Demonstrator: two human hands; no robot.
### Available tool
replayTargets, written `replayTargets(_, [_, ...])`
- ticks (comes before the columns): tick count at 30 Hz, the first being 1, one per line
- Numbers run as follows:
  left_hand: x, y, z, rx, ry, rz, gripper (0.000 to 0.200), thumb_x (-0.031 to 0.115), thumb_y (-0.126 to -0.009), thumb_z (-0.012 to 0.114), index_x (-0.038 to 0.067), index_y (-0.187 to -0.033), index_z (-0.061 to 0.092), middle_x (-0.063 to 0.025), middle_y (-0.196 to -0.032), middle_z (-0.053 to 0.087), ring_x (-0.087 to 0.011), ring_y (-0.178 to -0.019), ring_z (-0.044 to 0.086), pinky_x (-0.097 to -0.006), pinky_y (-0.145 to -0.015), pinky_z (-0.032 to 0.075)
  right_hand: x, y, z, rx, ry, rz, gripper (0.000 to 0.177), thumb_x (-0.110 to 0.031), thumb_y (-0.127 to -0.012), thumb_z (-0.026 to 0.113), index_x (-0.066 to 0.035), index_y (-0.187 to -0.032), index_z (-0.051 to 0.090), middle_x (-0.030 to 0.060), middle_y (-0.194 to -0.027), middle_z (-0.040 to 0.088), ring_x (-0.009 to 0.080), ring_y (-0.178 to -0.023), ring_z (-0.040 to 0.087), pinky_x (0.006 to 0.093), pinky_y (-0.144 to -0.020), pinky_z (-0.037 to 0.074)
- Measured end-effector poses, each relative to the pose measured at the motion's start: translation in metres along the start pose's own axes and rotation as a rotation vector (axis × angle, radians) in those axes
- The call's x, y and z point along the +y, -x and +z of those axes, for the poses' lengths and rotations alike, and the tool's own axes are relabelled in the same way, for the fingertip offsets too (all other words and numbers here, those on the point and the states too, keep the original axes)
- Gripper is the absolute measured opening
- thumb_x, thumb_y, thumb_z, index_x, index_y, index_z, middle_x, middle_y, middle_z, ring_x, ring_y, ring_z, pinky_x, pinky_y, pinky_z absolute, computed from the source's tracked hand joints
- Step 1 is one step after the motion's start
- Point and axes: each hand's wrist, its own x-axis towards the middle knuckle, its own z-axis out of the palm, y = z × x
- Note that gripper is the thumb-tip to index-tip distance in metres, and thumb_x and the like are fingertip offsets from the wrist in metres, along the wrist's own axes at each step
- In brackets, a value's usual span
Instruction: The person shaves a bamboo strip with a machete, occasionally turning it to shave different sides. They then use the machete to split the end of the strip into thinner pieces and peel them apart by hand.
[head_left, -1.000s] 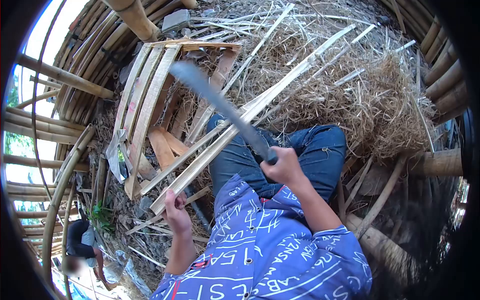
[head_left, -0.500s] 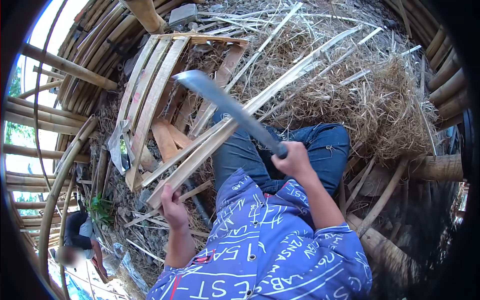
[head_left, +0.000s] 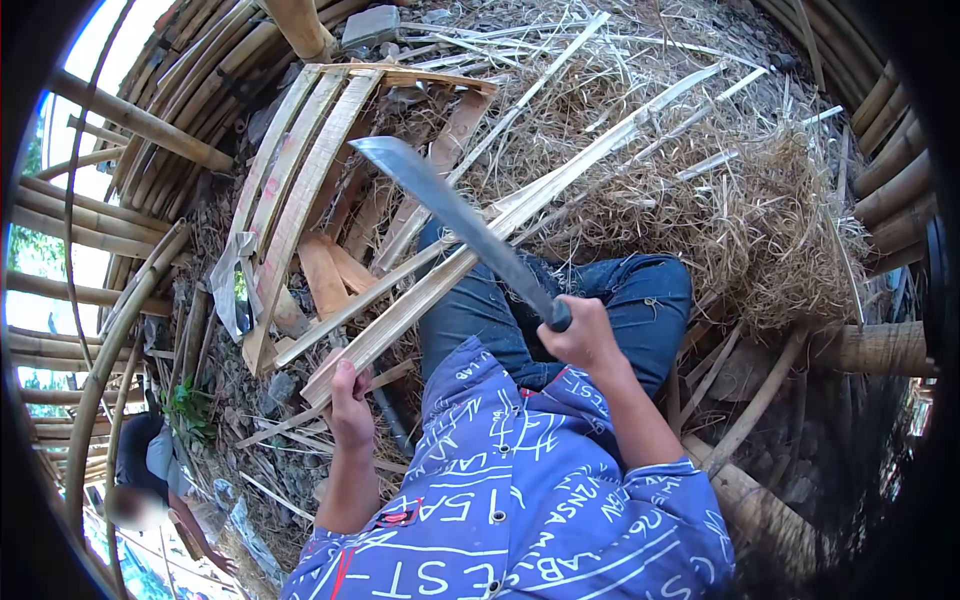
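Note:
My right hand (head_left: 583, 338) is closed round the dark handle of a machete (head_left: 445, 215). The long blade slants up and left, crossing above a pale split bamboo strip (head_left: 400, 322). Whether blade and strip touch, I cannot tell. My left hand (head_left: 349, 402) grips the strip's lower end, thumb on top. From there the strip runs up and right over my jeans (head_left: 640, 300) to the pile of shavings (head_left: 740, 230). A thinner strip (head_left: 340, 323) lies close beside it.
A slatted wooden crate (head_left: 300, 200) lies at the upper left. Bamboo poles (head_left: 140, 130) line the left, and a thick log (head_left: 765, 505) lies at the lower right. Another person (head_left: 150, 460) bends down beyond the poles at the lower left.
The machete's handle end and my right hand have shifted slightly down and left. The strip's lower end has moved a little right. The other person's arm has changed position.

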Motion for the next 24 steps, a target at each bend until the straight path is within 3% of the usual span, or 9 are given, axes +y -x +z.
replayTargets(2, [-0.001,0.003,0.003,-0.081,-0.016,0.001,0.017,0.018,-0.091,0.054,0.005,-0.079,0.055,0.0000,-0.067,0.049,-0.0086,-0.060,0.045,-0.0227,-0.059,0.040,-0.022,0.007,0.006,-0.050,0.021,-0.044,0.021,-0.025,-0.066,0.071,-0.006,-0.070,0.064,0.0183,-0.065,0.063,0.0391,-0.067,0.064,0.0459,-0.062,0.052])
replayTargets(4, [-0.007,0.010,0.014,0.153,-0.027,-0.018,0.035,0.024,-0.096,0.044,0.011,-0.064,0.042,-0.0014,-0.059,0.044,-0.0104,-0.053,0.036,-0.0280,-0.054,0.030,-0.041,0.007,0.012,-0.078,0.047,-0.071,0.021,-0.026,-0.066,0.071,-0.007,-0.070,0.064,0.0179,-0.065,0.063,0.0386,-0.067,0.064,0.0460,-0.062,0.052])
replayTargets(8, [-0.006,0.017,0.005,0.021,-0.035,-0.029,0.032,0.022,-0.096,0.044,0.010,-0.065,0.043,-0.0018,-0.061,0.045,-0.0101,-0.054,0.036,-0.0272,-0.052,0.028,-0.052,0.004,0.021,-0.137,0.056,-0.179,0.021,-0.026,-0.067,0.072,-0.007,-0.072,0.065,0.0170,-0.066,0.064,0.0372,-0.067,0.065,0.0449,-0.062,0.052])
replayTargets(11, [-0.026,0.014,-0.016,0.063,-0.313,0.351,0.019,0.015,-0.090,0.053,-0.002,-0.094,0.061,0.0015,-0.062,0.043,-0.0063,-0.052,0.038,-0.0212,-0.049,0.036,-0.042,-0.003,0.014,-0.096,0.031,-0.106,0.020,-0.024,-0.066,0.072,-0.006,-0.071,0.065,0.0172,-0.066,0.064,0.0364,-0.067,0.065,0.0434,-0.062,0.052])
replayTargets(12, [0.000,0.017,-0.007,0.002,-0.042,0.242,0.027,0.015,-0.097,0.046,0.006,-0.072,0.051,-0.0016,-0.070,0.046,-0.0066,-0.054,0.036,-0.0193,-0.054,0.041,-0.032,-0.006,0.008,-0.029,0.021,-0.025,0.019,-0.023,-0.066,0.072,-0.005,-0.070,0.065,0.0173,-0.066,0.064,0.0360,-0.066,0.065,0.0425,-0.061,0.052])
replayTargets(16, [0.016,0.012,0.005,0.031,-0.289,0.218,0.025,0.018,-0.094,0.050,0.007,-0.071,0.050,0.0021,-0.063,0.037,-0.0060,-0.052,0.033,-0.0195,-0.055,0.038,0.026,-0.018,-0.026,0.086,0.196,0.107,0.018,-0.022,-0.066,0.072,-0.006,-0.069,0.066,0.0167,-0.066,0.065,0.0364,-0.067,0.065,0.0432,-0.062,0.052])
replayTargets(18, [0.007,0.010,0.005,0.001,-0.001,0.128,0.026,0.019,-0.092,0.053,0.008,-0.069,0.049,0.0032,-0.057,0.034,-0.0060,-0.051,0.032,-0.0206,-0.056,0.037,0.025,-0.021,-0.033,0.103,0.261,0.103,0.018,-0.022,-0.066,0.071,-0.006,-0.069,0.066,0.0164,-0.066,0.065,0.0367,-0.067,0.065,0.0437,-0.063,0.052])
replayTargets(23, [0.007,0.007,-0.003,0.163,0.004,0.107,0.026,0.020,-0.091,0.052,0.009,-0.068,0.048,0.0039,-0.055,0.036,-0.0071,-0.049,0.033,-0.0219,-0.055,0.039,0.027,-0.032,-0.043,0.155,0.370,0.021,0.019,-0.025,-0.067,0.071,-0.007,-0.071,0.066,0.0164,-0.068,0.066,0.0371,-0.070,0.065,0.0442,-0.066,0.053])
replayTargets(24, [0.009,-0.002,-0.014,0.214,0.080,0.215,0.025,0.020,-0.091,0.052,0.009,-0.069,0.049,0.0039,-0.055,0.036,-0.0073,-0.048,0.034,-0.0218,-0.054,0.041,0.034,-0.034,-0.047,0.197,0.363,0.049,0.019,-0.026,-0.067,0.069,-0.007,-0.072,0.067,0.0172,-0.069,0.066,0.0376,-0.069,0.065,0.0439,-0.064,0.052])
